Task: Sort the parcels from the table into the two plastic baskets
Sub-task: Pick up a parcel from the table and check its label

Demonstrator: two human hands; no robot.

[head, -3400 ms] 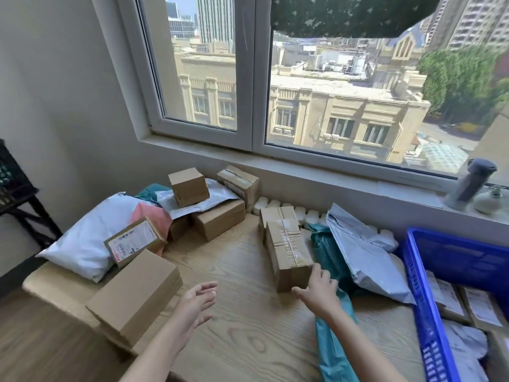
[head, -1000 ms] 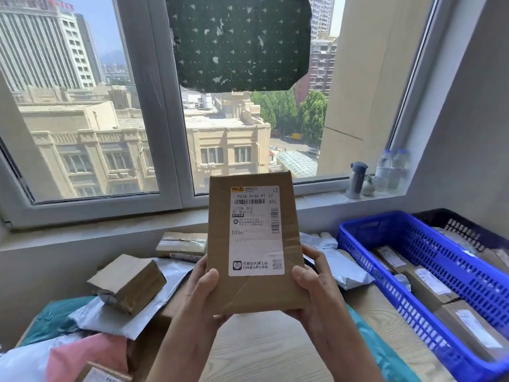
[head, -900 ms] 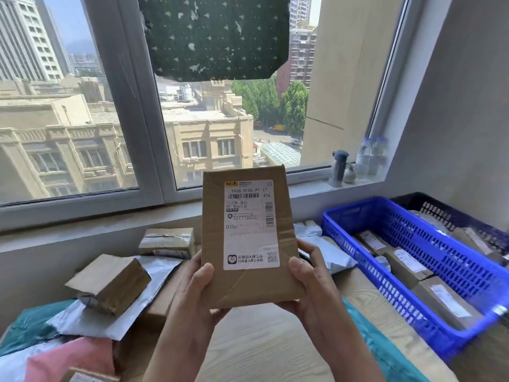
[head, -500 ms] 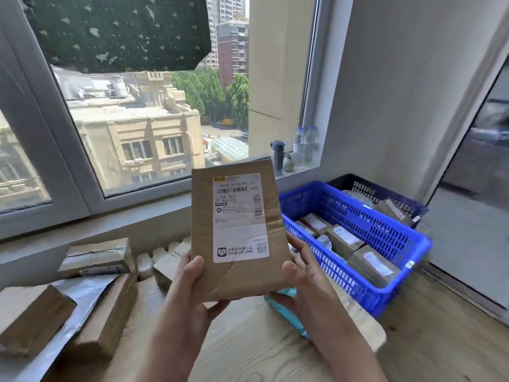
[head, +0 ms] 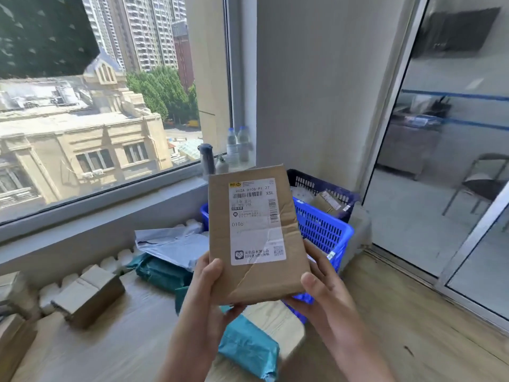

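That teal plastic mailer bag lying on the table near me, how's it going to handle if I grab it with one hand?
The teal mailer looks soft and wrinkled, so it will probably sag and fold rather than stay flat. Its glossy film may be slippery. It looks flat, so likely light.

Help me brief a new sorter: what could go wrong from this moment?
The cardboard parcel held upright by the left hand and right hand hides much of the blue basket, so a drop could miss. The black basket sits right behind, inviting a mix-up. The teal mailer overhangs the table edge.
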